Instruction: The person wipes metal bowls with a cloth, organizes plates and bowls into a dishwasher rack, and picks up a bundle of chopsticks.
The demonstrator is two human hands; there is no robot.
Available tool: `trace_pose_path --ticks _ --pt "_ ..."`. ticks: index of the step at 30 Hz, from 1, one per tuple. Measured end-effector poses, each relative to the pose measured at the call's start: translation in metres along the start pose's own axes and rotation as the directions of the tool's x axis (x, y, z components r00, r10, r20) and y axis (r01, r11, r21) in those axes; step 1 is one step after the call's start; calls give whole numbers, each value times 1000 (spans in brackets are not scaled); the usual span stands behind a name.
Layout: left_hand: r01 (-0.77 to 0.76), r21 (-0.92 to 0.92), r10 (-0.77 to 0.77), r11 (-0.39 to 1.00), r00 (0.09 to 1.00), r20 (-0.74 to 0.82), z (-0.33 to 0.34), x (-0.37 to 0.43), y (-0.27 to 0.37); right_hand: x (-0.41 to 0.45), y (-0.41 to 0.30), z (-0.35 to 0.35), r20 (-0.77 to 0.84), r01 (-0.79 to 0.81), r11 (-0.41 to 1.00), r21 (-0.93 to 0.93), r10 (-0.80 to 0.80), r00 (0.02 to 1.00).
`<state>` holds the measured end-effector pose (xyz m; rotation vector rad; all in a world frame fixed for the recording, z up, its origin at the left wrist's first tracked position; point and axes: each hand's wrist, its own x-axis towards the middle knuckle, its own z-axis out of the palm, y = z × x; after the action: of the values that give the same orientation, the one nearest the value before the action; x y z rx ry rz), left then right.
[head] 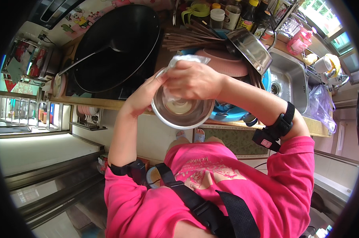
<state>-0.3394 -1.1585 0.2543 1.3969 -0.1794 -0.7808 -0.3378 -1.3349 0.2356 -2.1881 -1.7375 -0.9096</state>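
A stainless steel bowl [201, 114] is tilted in front of my body, above the counter's front edge. My left hand [146, 93] grips its left side by the rim. Bunched in my right hand [194, 78] is a thin white cloth or sheet [192, 58], its exact material unclear. Part of it hangs down against the inside wall of the bowl. A pale round patch shows at the bowl's bottom; whether it is residue or a reflection I cannot tell. My right hand and forearm hide the bowl's far side.
A large black wok [120, 68] with a ladle [81, 61] stands on the stove at left. Beyond the bowl, a blue basin [227, 114] holds a pink bowl [224, 61], chopsticks [191, 38] and a steel pot [252, 49]. A sink [289, 74] is at right; bottles [231, 16] line the back.
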Motion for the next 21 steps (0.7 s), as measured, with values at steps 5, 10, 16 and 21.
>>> trace_pose_path --ticks 5,10,16,21 --pt "-379 296 410 877 911 -47 -2 9 -1 0 -14 -1 217 -412 771 -485 562 798" --pt "-433 342 502 834 852 -147 2 12 -6 22 -42 11 490 -844 526 -103 766 417" --pt "-360 372 487 856 802 -345 -6 23 -30 49 -51 35 290 -740 -123 661 952 101" --pt "-408 203 454 890 830 -324 -26 24 -30 36 -67 46 -133 -720 572 394 810 571"
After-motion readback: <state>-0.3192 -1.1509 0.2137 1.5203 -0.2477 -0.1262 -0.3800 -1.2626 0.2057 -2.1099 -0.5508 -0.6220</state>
